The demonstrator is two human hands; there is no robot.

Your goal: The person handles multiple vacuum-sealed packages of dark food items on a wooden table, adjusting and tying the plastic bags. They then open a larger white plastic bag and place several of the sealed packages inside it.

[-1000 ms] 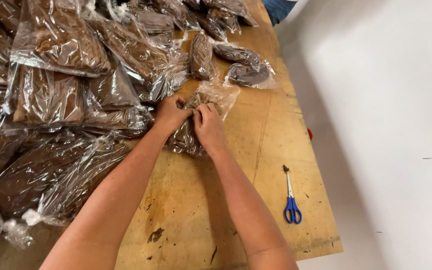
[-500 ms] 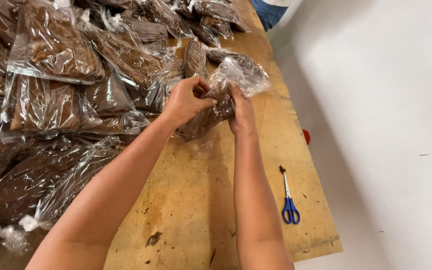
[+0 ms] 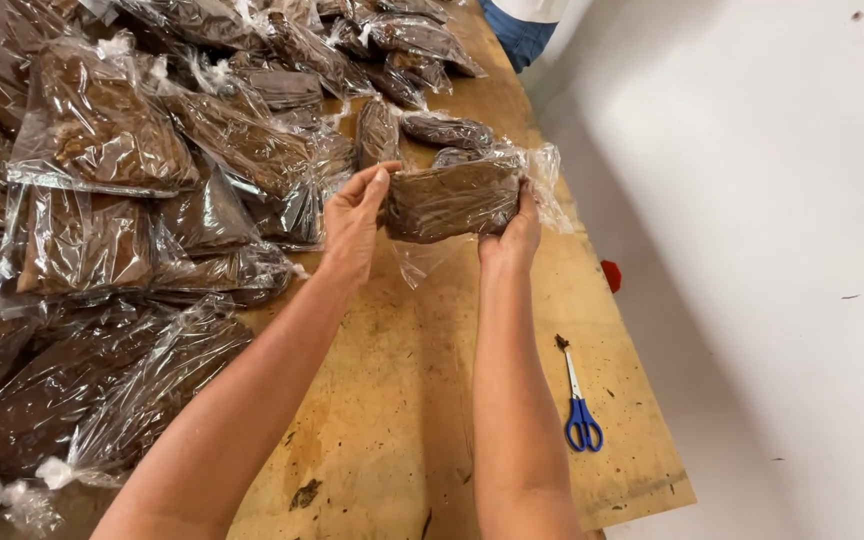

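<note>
I hold a clear plastic bag of brown material (image 3: pixel 452 198) up above the wooden table (image 3: pixel 402 420), flat and stretched sideways between both hands. My left hand (image 3: pixel 354 222) grips its left end with thumb and fingers. The bag's right end sits in my right hand (image 3: pixel 514 238), and loose plastic flares out past that hand to the right. Both forearms reach up from the bottom of the view.
Several more clear bags of brown material (image 3: pixel 102 140) pile over the table's left and far parts. Blue-handled scissors (image 3: pixel 577 405) lie near the right edge. A small red object (image 3: pixel 610 275) lies on the white floor. A person in jeans (image 3: pixel 517 35) stands at the far end.
The bag was bunched low on the table a second ago; both hands have lifted it and pulled it out flat and wide, my hands moving apart.
</note>
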